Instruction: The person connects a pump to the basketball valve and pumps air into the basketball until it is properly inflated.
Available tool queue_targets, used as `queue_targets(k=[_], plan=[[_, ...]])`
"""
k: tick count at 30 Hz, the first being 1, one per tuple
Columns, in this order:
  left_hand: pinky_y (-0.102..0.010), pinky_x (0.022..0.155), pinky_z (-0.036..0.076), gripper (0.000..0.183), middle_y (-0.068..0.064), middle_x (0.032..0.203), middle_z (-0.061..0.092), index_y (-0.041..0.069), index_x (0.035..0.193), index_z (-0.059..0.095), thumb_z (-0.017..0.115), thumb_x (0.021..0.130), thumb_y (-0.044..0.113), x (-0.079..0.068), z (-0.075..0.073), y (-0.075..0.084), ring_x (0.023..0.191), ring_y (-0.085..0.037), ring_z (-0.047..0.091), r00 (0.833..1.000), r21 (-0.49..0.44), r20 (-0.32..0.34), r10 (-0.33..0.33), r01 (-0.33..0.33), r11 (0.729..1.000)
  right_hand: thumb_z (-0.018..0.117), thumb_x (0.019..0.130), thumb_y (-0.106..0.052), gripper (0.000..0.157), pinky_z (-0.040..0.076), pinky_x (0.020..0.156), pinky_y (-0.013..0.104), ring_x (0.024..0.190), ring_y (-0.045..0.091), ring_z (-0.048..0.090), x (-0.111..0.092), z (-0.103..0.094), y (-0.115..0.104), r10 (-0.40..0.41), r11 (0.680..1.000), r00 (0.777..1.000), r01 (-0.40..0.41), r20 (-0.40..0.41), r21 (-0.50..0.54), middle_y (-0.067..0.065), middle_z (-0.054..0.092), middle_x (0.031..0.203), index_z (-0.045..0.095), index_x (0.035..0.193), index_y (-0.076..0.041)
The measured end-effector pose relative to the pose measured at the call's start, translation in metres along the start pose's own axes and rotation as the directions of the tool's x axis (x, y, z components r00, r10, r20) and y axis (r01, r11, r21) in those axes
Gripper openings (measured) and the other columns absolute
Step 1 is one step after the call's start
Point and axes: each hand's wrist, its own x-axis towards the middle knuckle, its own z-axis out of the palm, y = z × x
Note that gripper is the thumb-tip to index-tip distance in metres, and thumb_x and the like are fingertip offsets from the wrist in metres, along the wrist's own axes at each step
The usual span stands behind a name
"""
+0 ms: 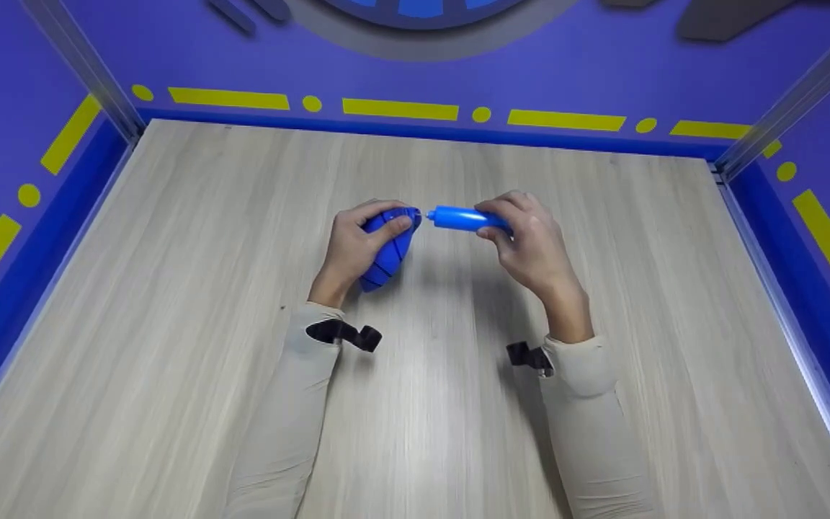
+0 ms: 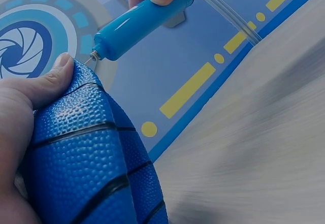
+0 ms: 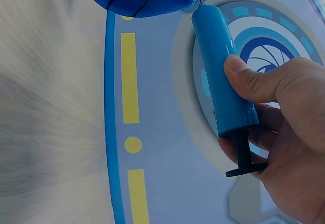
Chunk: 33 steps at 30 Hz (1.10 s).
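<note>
My left hand (image 1: 354, 245) grips a deflated blue ball (image 2: 81, 148) with black seam lines and a pebbled skin, folded in on itself. The thumb presses on its upper end. In my right hand (image 1: 534, 241) is a light-blue hand pump (image 3: 218, 66), held around its barrel. Its black plunger handle (image 3: 245, 155) sticks out at the rear, beside the palm. A thin metal needle (image 2: 90, 60) on the pump's front points at the ball's upper end and meets it in the wrist views. How deep the needle sits cannot be told.
Both hands are above a light wood-grain table (image 1: 415, 404). Blue panels (image 1: 415, 79) with yellow dashes and dots wall its back and sides, with metal posts (image 1: 83, 65) at the corners. Black wrist mounts (image 1: 346, 333) sit on both sleeves.
</note>
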Motion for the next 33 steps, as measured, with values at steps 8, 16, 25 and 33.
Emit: queue_targets(k=[8, 16, 25, 33], plan=[[-0.048, 0.100, 0.054, 0.030, -0.010, 0.118, 0.076, 0.000, 0.122, 0.077, 0.081, 0.098, 0.017, -0.0002, 0.0000, 0.0011, 0.114, -0.028, 0.069, 1.000, 0.007, 0.004, 0.003, -0.004, 1.000, 0.075, 0.099, -0.005, 0.023, 0.051, 0.098, 0.051, 0.109, 0.036, 0.063, 0.0004, 0.0003, 0.0001, -0.007, 1.000, 1.000, 0.007, -0.003, -0.010, 0.018, 0.071, 0.115, 0.074, 0.120, 0.005], [-0.047, 0.099, 0.055, 0.029, -0.008, 0.116, 0.076, -0.001, 0.121, 0.077, 0.081, 0.097, 0.017, 0.0000, 0.0011, 0.0008, 0.112, -0.027, 0.070, 1.000, -0.005, -0.005, -0.005, 0.005, 1.000, 0.076, 0.098, -0.006, 0.023, 0.051, 0.096, 0.051, 0.107, 0.035, 0.064, 0.0008, 0.0001, -0.0012, -0.015, 1.000, 1.000, 0.014, -0.006, -0.022, 0.017, 0.072, 0.114, 0.075, 0.119, 0.004], [-0.046, 0.100, 0.055, 0.027, -0.009, 0.116, 0.076, 0.002, 0.121, 0.079, 0.080, 0.098, 0.017, -0.0007, 0.0032, 0.0012, 0.111, -0.026, 0.070, 1.000, 0.005, -0.006, 0.007, -0.007, 1.000, 0.076, 0.099, -0.007, 0.023, 0.053, 0.095, 0.050, 0.107, 0.035, 0.064, 0.0013, 0.0013, -0.0028, -0.004, 1.000, 1.000, 0.004, -0.012, -0.025, 0.017, 0.072, 0.114, 0.076, 0.119, 0.004], [-0.046, 0.100, 0.055, 0.026, -0.008, 0.116, 0.077, 0.005, 0.120, 0.080, 0.080, 0.098, 0.018, -0.0008, 0.0050, 0.0028, 0.112, -0.026, 0.070, 1.000, 0.016, -0.003, 0.008, -0.008, 1.000, 0.077, 0.098, -0.008, 0.023, 0.052, 0.094, 0.050, 0.105, 0.035, 0.065, 0.0022, 0.0018, -0.0032, -0.014, 0.999, 1.000, 0.013, -0.023, -0.037, 0.016, 0.072, 0.113, 0.076, 0.118, 0.003]])
